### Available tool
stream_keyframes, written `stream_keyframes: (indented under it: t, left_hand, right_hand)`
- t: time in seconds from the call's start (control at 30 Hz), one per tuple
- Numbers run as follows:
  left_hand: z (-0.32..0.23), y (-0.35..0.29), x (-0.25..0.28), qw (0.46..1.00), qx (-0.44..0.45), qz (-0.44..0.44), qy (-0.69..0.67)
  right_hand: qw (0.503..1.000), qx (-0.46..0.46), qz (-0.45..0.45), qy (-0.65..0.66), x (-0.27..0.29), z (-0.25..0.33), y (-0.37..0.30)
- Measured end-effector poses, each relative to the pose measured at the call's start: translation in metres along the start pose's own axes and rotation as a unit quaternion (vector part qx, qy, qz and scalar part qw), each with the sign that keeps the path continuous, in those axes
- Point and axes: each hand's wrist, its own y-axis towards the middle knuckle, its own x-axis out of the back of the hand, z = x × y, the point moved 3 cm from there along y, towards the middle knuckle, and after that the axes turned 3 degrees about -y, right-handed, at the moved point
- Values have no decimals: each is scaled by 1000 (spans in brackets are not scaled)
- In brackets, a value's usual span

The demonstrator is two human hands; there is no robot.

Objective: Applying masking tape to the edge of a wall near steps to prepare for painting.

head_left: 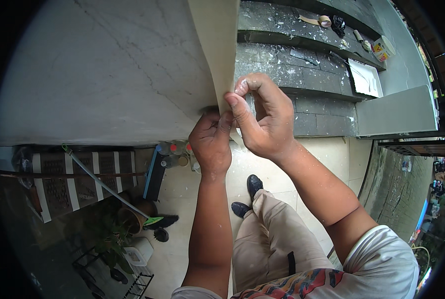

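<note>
Pinching a long tan paper-like strip [217,40] with both hands. Right grip [267,117]: thumb and index finger pressed together at the strip's edge. Left grip [212,144]: just below and left of the right one, thumb against bent index finger, pinching the strip's lower part; other fingers curled, partly hidden. Strip runs from both grips up to the upper frame edge, alongside the broad grey-white wall with dark veins [132,65], which sits left of the grips.

Progress, judged: partway. Length above the grips looks in line with the wall's end; can't tell if stuck or loose. Lower end is in the fingers, so not settled; how much remains below is hidden.

Right of and above the grips: dark grey stone steps with white flecks [262,55], small tan roll [325,21], white rectangular tray [364,82]. None touched.
</note>
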Motion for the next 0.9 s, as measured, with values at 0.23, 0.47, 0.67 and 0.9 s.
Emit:
stream_keyframes:
  t: [0.23,0.47,0.67,0.9]
  left_hand:
    - [-3,-1,-2,1000,-3,-4,1]
    - [-2,-2,1,1000,-5,8,5]
    - [2,-3,2,1000,3,15,-4]
    - [-5,1,-5,998,23,-36,49]
  right_hand:
    - [998,54,26,-18,1,-3,4]
    - [995,85,38,-24,2,-3,0]
    - [992,118,28,-42,-1,-3,0]
    - [999,-49,15,7,-6,-6,-2]
